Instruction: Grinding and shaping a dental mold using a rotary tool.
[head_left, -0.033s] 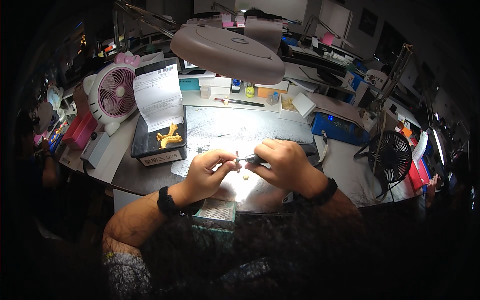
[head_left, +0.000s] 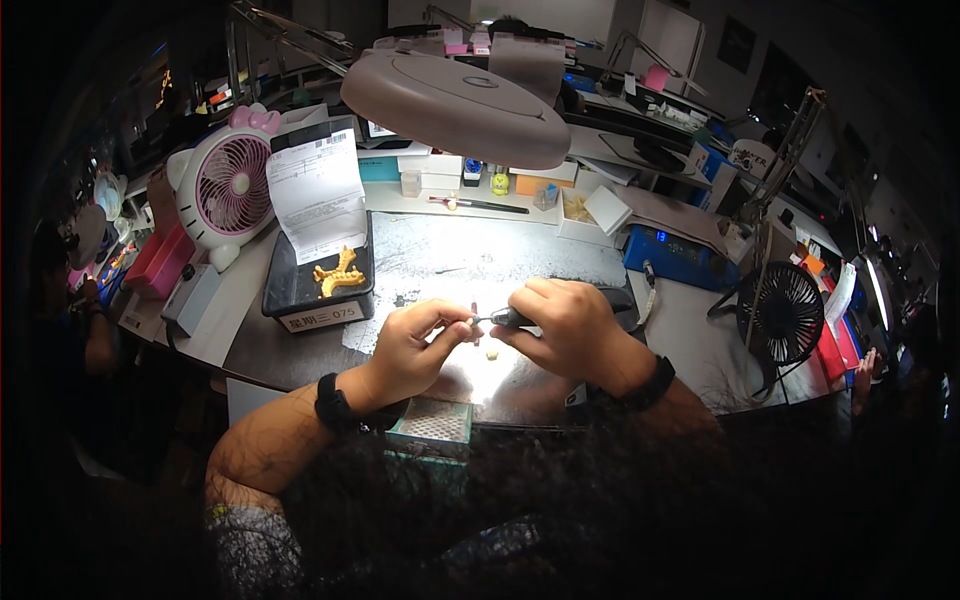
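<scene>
While left hand [head_left: 415, 345] pinches, right hand [head_left: 565, 325] grips tool [head_left: 505, 319] (dark).

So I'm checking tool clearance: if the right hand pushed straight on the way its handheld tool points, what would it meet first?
Probably the left hand's fingertips: the right hand aims its dark handheld tool leftward at them, though depth is unclear.

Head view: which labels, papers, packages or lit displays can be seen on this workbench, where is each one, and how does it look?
White printed paper sheet: stands upright at the back of the black rectangular tray, left of centre.
White label strip: on the tray's front wall, with dark print.
Blue box: right of the bench mat, small lit display on top.
Small white boxes: at the back, under the round lamp head.
</scene>
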